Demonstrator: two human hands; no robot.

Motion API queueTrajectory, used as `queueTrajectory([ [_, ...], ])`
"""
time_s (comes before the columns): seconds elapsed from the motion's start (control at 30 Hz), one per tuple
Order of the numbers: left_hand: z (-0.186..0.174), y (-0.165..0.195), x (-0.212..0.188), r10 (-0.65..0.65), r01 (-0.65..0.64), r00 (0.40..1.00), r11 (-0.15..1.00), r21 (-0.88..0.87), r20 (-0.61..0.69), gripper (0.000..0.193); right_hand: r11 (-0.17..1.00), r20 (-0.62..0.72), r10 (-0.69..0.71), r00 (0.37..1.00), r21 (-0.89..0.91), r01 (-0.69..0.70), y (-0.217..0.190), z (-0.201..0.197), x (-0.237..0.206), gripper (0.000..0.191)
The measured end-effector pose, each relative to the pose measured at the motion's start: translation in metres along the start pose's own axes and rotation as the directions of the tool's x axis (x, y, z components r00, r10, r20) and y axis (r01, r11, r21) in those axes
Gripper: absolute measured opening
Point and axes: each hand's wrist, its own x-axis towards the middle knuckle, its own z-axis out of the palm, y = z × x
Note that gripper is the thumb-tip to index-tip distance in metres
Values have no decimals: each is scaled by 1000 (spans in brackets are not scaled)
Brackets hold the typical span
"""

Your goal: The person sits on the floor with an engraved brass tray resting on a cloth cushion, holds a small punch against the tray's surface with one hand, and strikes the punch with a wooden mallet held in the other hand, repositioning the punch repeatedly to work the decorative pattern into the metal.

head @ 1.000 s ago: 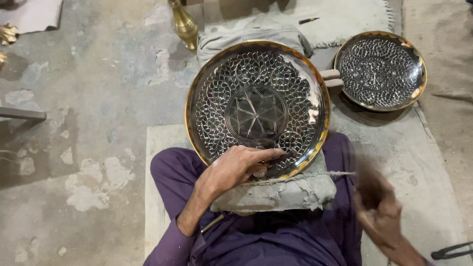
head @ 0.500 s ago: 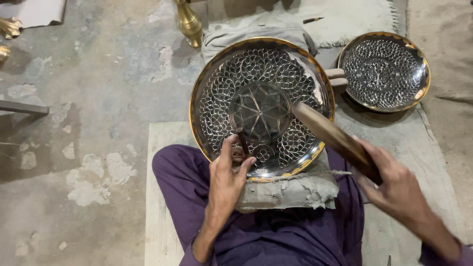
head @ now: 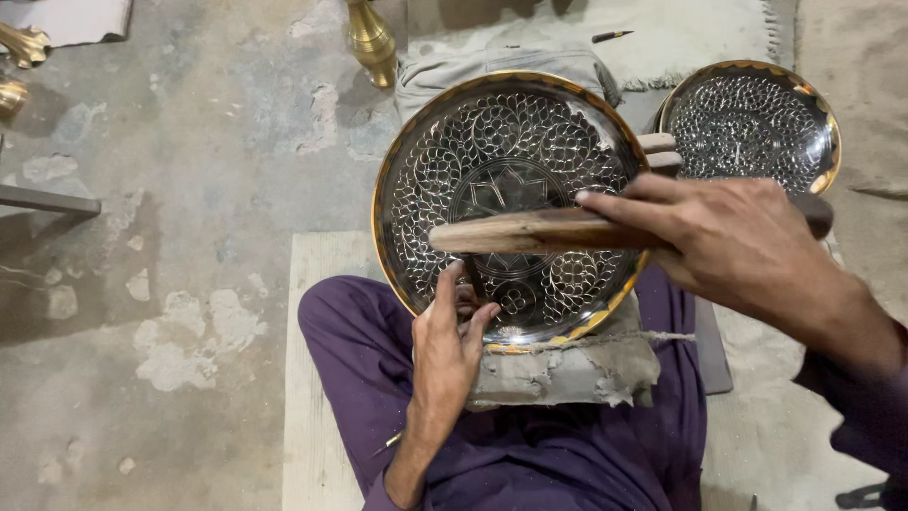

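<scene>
I see the large engraved brass plate (head: 511,203) lying tilted on a grey padded block (head: 567,371) that rests on the purple-clad lap (head: 530,445). My right hand (head: 747,246) is closed around a wooden stick (head: 539,232), held level across the plate's middle. My left hand (head: 449,345) sits at the plate's near rim, fingers curled about a small dark tool I can barely make out, its tip touching the engraved surface. Beyond the plate's right edge lies a smaller engraved plate (head: 752,128); past its far rim stands a brass vase (head: 369,43) on the concrete floor (head: 189,189).
</scene>
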Motion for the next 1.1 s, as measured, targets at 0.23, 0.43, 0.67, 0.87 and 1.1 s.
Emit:
queueTrajectory([
  [0.23, 0, -2, 1, 5, -5, 1000, 999, -36, 1, 58, 989, -133, -138, 982, -69, 129, -13, -13, 14, 80],
  [0.43, -4, 2, 6, 42, -37, 997, 997, -72, 62, 54, 997, -38, -74, 997, -1, 74, -9, -5, 7, 68],
  [0.67, -11, 10, 19, 173, -180, 960, 984, 14, 219, 56, 854, -480, -46, 876, 435, 284, -10, 22, -35, 79],
  [0.87, -19, 18, 31, 224, -256, 883, 966, 22, 413, 53, 831, -426, 216, 879, 553, 63, -17, 59, -78, 79],
  [1.1, -21, 17, 45, 335, -387, 757, 922, -28, 561, 57, 789, -319, 343, 884, 609, -86, -24, 113, -130, 85],
])
